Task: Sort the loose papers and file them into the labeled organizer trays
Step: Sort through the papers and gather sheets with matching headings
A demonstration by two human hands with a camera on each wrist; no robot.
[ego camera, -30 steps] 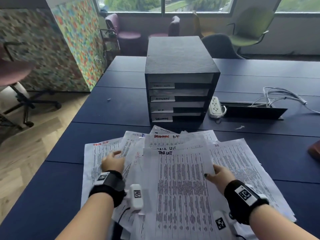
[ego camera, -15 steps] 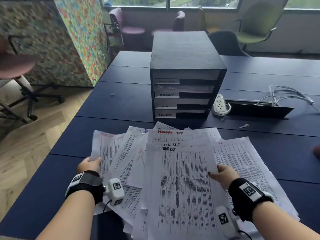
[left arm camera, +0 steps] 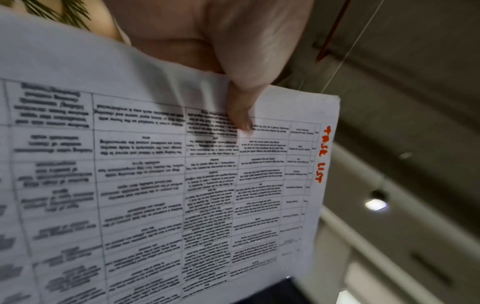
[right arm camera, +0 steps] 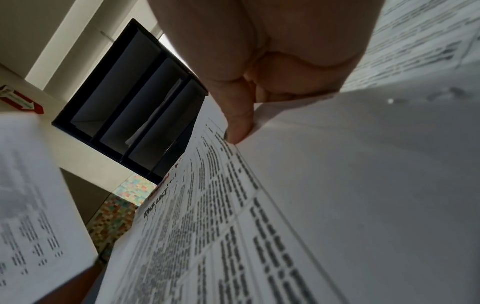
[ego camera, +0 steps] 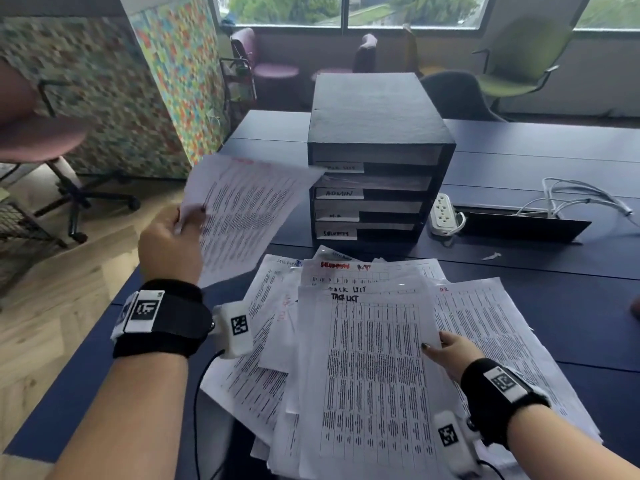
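Observation:
My left hand (ego camera: 175, 237) pinches one printed sheet (ego camera: 242, 213) by its edge and holds it in the air to the left of the black organizer (ego camera: 377, 133). The left wrist view shows that sheet (left arm camera: 182, 185) marked "TASK LIST" in orange, with my thumb on top. The organizer has stacked trays with white labels, among them "ADMIN" (ego camera: 339, 193). A fanned pile of loose papers (ego camera: 346, 358) lies on the table before it. My right hand (ego camera: 446, 353) pinches the right edge of the top sheet (right arm camera: 207, 226), also headed "TASK LIST", which stays on the pile.
The dark blue table (ego camera: 554, 271) carries a white power strip (ego camera: 441, 213) and loose white cables (ego camera: 581, 195) to the right of the organizer. Office chairs (ego camera: 512, 64) stand behind the table, and another chair (ego camera: 41, 140) stands on the wooden floor at left.
My left hand took the leftmost sheet off the pile and raised it up and forward beside the organizer. My right hand stayed on the top sheet's edge.

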